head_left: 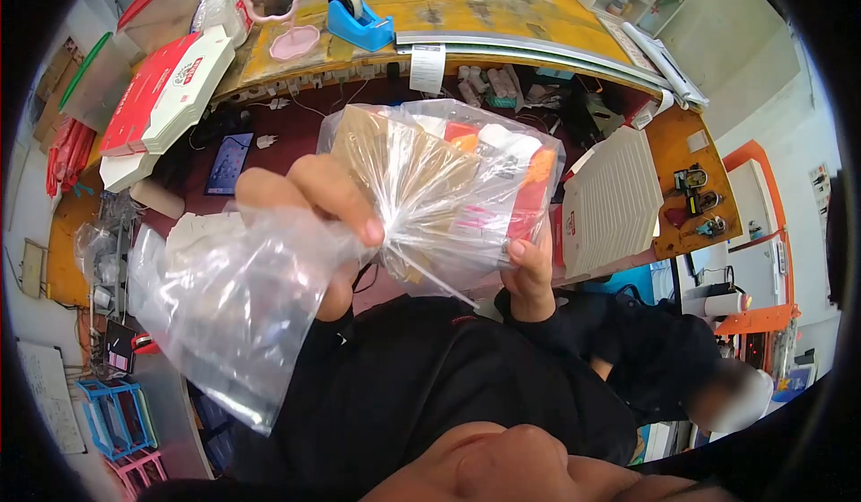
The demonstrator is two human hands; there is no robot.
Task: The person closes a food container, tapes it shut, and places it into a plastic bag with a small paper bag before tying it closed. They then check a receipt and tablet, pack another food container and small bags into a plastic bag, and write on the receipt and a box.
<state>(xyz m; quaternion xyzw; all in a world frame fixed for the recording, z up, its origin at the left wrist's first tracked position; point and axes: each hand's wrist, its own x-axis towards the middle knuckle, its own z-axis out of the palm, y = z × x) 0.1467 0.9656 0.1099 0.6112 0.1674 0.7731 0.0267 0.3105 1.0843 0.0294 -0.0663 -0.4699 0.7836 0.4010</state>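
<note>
Yellow worktop beyond; left grip pinching clear bag at gathered neck, right grip pinching its edge

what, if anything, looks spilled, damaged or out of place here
No spill or damage stands out. The one mildly odd detail is a thin white strip jutting askew from the gathered neck of the clear plastic bag, beside the left hand; it may simply be a tie.

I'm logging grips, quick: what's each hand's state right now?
Left hand: closed, pinching a clear plastic bag at its gathered neck.
Right hand: closed on the bag's filled end.
</note>
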